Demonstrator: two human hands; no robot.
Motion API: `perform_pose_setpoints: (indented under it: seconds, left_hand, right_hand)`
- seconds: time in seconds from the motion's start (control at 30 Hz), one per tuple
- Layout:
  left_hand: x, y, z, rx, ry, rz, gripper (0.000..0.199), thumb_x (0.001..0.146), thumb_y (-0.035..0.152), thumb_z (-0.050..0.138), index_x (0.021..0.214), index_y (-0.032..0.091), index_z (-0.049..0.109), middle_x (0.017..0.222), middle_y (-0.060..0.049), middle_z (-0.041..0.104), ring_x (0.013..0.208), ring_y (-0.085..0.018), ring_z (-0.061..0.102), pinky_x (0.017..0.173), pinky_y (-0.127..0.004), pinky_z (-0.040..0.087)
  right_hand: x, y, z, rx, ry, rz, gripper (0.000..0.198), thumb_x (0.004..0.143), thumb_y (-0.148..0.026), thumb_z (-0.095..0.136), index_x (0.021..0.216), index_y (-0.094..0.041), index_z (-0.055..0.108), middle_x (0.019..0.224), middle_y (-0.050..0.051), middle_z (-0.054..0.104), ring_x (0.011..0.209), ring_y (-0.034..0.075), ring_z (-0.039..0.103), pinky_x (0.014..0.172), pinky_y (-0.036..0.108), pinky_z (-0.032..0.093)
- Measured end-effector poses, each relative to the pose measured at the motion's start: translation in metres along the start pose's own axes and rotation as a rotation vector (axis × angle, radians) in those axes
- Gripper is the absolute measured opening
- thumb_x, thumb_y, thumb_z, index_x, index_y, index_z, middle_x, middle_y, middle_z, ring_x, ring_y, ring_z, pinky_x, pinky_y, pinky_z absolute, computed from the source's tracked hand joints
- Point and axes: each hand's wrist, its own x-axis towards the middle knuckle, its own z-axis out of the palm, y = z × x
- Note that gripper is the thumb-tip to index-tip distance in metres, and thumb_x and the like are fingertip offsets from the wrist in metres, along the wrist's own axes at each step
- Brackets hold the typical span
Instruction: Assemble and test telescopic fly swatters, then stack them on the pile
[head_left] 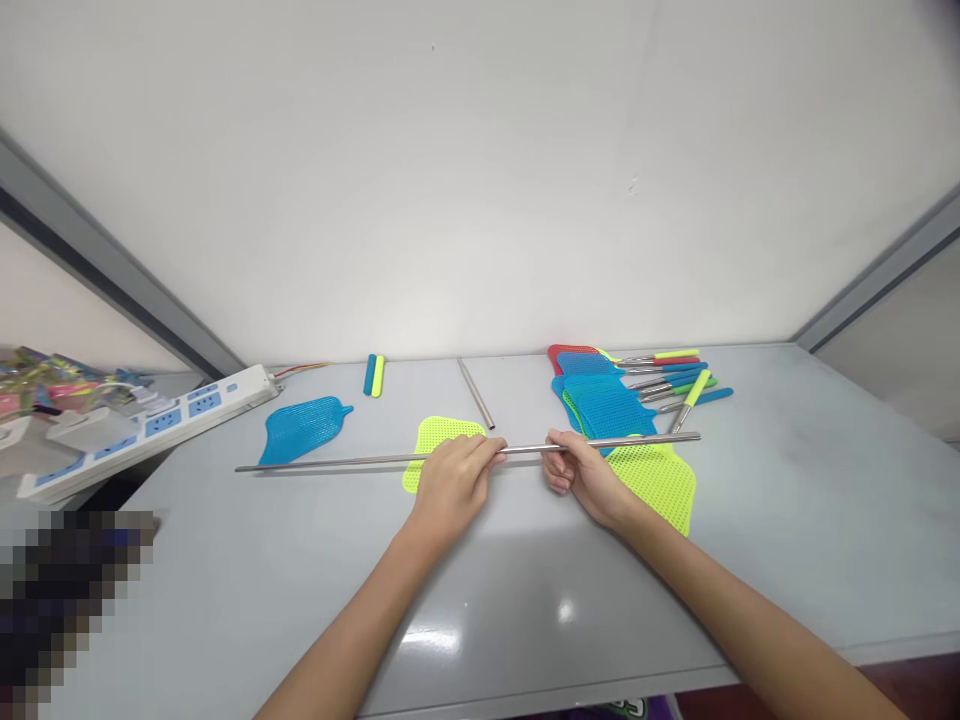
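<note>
A long, thin telescopic metal rod (pixel 360 461) is stretched sideways above the table, its thicker end to the right. My left hand (pixel 454 482) grips it near the middle, fingers closed over the top. Further right, my right hand (pixel 581 474) pinches the thicker section between thumb and curled fingers. Behind my left hand lies a yellow fly swatter head (pixel 442 432), partly covered. Under my right wrist is a larger yellow fly swatter (pixel 660 480). A blue swatter head (pixel 306 428) rests to the left, and a short collapsed metal rod (pixel 476 393) lies at the back.
Several fly swatters in blue, red and green (pixel 611 400) are piled at the back right. One blue and one yellow handle grip (pixel 377 376) lie side by side near the wall. A white power strip (pixel 225 395) with plugs stands at the table's (pixel 810 520) left edge.
</note>
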Motion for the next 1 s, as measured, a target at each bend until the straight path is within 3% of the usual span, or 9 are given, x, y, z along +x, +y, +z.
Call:
perform_pose_setpoints:
  seconds: [0.13, 0.37, 0.63, 1.0]
  left_hand:
    - [-0.001, 0.006, -0.001, 0.006, -0.021, 0.028, 0.023, 0.081, 0.012, 0.033, 0.093, 0.019, 0.051, 0.079, -0.002, 0.057, 0.072, -0.015, 0.048, 0.063, -0.028, 0.033]
    - [-0.004, 0.012, -0.002, -0.055, -0.027, 0.045, 0.047, 0.072, -0.002, 0.032, 0.112, 0.020, 0.043, 0.088, -0.003, 0.055, 0.077, -0.016, 0.045, 0.067, -0.029, 0.033]
    - [-0.004, 0.021, -0.008, -0.077, 0.041, -0.004, 0.026, 0.080, 0.028, 0.041, 0.104, 0.022, 0.052, 0.087, -0.004, 0.057, 0.080, -0.017, 0.047, 0.072, -0.031, 0.032]
    - [-0.006, 0.025, -0.004, 0.002, 0.069, -0.037, 0.021, 0.079, 0.035, 0.042, 0.083, 0.021, 0.057, 0.073, -0.001, 0.057, 0.066, -0.014, 0.046, 0.062, -0.028, 0.029]
  right_hand:
    - [-0.002, 0.000, 0.002, 0.015, -0.015, 0.017, 0.034, 0.077, -0.028, 0.040, 0.045, -0.016, 0.038, 0.040, -0.005, 0.030, 0.035, 0.007, 0.029, 0.041, 0.024, 0.018]
    - [-0.002, 0.002, 0.004, 0.030, -0.037, 0.032, 0.035, 0.078, -0.032, 0.039, 0.046, -0.016, 0.038, 0.039, -0.006, 0.028, 0.035, 0.007, 0.029, 0.041, 0.023, 0.018]
    - [-0.005, 0.005, 0.010, 0.051, -0.090, 0.077, 0.037, 0.079, -0.039, 0.038, 0.049, -0.016, 0.037, 0.043, -0.006, 0.029, 0.036, 0.006, 0.027, 0.042, 0.023, 0.020]
    - [-0.011, 0.007, 0.018, 0.009, -0.132, 0.113, 0.037, 0.079, -0.038, 0.040, 0.049, -0.016, 0.039, 0.043, -0.005, 0.030, 0.039, 0.006, 0.027, 0.042, 0.023, 0.018]
